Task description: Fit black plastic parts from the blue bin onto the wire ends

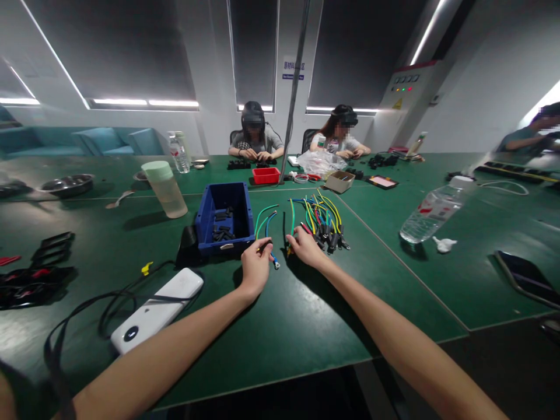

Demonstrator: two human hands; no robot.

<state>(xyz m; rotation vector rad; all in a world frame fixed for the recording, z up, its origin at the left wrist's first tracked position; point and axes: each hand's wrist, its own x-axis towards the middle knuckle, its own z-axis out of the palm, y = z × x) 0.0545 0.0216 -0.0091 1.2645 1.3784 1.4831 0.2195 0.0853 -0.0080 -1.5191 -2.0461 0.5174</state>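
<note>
My left hand is closed in a pinch on a small black sleeve. Thin green wires stretch away beyond its fingertips, and a blue wire with a ring terminal lies against them. To the right, my right hand pinches a green wire; its lower end is partly hidden by the fingers. Next to that hand lies a bundle of wires in yellow, green, blue and red, with black sleeves and metal terminals at the near end. A blue bin holds several black sleeves.
A white device with a black cord lies before my left forearm. Around stand a lidded cup, a tilted water bottle, a red tray and a cardboard box. A phone rests far right. Two people sit opposite.
</note>
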